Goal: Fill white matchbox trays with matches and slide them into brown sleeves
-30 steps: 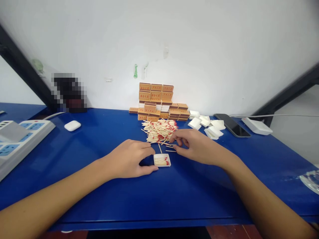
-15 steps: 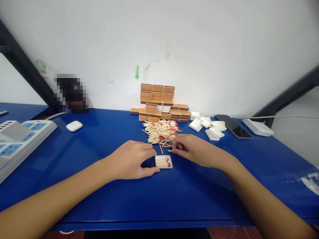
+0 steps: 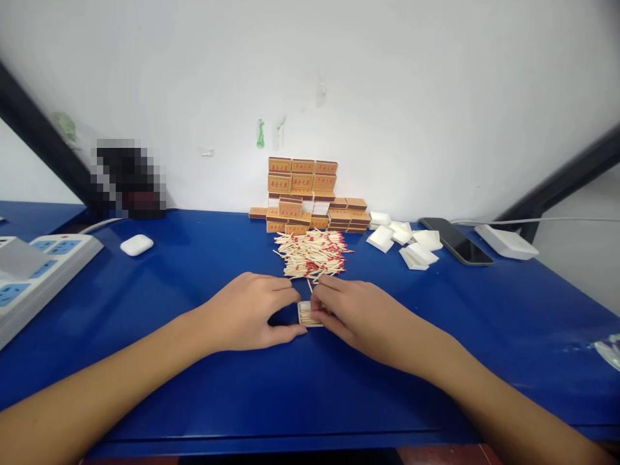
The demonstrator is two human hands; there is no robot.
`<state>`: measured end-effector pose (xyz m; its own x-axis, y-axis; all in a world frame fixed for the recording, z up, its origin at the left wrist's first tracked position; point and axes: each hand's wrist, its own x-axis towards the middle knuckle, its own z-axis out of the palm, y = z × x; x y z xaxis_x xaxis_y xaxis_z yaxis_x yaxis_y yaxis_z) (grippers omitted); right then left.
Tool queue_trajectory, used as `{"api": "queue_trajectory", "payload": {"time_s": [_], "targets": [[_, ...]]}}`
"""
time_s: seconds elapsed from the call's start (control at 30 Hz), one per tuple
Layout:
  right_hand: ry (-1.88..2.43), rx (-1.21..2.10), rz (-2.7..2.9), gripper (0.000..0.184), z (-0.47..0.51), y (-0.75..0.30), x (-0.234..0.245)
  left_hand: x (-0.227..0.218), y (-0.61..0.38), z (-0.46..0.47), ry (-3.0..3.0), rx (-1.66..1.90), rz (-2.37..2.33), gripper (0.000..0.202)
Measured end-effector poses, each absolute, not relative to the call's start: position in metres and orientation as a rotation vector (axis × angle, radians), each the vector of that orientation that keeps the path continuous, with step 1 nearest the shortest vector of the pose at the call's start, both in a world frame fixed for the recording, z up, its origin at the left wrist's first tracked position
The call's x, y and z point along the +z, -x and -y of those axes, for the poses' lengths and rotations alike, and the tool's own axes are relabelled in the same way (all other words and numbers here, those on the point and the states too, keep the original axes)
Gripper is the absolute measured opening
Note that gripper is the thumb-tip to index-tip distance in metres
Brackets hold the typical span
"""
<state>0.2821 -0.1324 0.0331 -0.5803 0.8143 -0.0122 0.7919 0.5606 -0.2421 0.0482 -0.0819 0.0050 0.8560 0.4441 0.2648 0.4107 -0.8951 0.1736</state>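
A small white matchbox tray (image 3: pixel 304 305) lies on the blue table, with several matchsticks (image 3: pixel 306 316) inside. My left hand (image 3: pixel 249 313) rests at its left end, thumb and fingertips closed around the near and far corners. Over the tray's right part, the fingers of my right hand (image 3: pixel 361 316) are pinched together on a matchstick, which they now mostly hide, along with the tray's right end. Just beyond both hands lies a heap of loose red-headed matchsticks (image 3: pixel 312 253). One stray matchstick (image 3: pixel 310 285) sticks out from the heap toward the tray.
Stacked orange matchboxes (image 3: pixel 303 183) stand behind the heap against the wall. To their right are several white empty trays (image 3: pixel 380 237), a phone (image 3: pixel 458 242) and a white box-like device (image 3: pixel 508 242). A power strip (image 3: pixel 53 265) and a white earphone case (image 3: pixel 136 245) lie left.
My right hand has moved left and toward me, carrying a matchstick from the heap's edge to over the tray. My left hand stays at the tray. The view has shifted slightly.
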Motion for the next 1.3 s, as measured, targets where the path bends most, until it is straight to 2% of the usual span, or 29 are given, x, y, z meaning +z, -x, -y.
{"api": "queue_trajectory", "payload": {"time_s": [0.1, 0.27, 0.37, 0.53, 0.9, 1.13, 1.3], "targets": [[1.333, 0.369, 2.608, 0.014, 0.127, -0.290, 0.032, 0.006, -0.048, 0.082, -2.915, 0.449, -0.683, 0.030], [1.436, 0.222, 2.420, 0.009, 0.115, -0.304, 0.032, 0.008, -0.049, 0.084, -2.902, 0.464, -0.676, 0.029], [1.394, 0.279, 2.408, 0.009, 0.109, -0.305, 0.026, 0.007, -0.049, 0.086, -2.906, 0.488, -0.655, 0.029], [1.277, 0.371, 2.550, 0.026, 0.101, -0.300, 0.015, 0.006, -0.049, 0.086, -2.909, 0.492, -0.638, 0.030], [1.292, 0.363, 2.636, 0.012, 0.100, -0.291, 0.009, 0.007, -0.049, 0.086, -2.906, 0.480, -0.648, 0.029], [1.305, 0.489, 2.377, 0.016, 0.103, -0.312, 0.033, 0.008, -0.049, 0.085, -2.890, 0.474, -0.661, 0.028], [1.294, 0.628, 2.416, 0.015, 0.120, -0.303, 0.041, 0.006, -0.050, 0.084, -2.906, 0.463, -0.677, 0.029]]}}
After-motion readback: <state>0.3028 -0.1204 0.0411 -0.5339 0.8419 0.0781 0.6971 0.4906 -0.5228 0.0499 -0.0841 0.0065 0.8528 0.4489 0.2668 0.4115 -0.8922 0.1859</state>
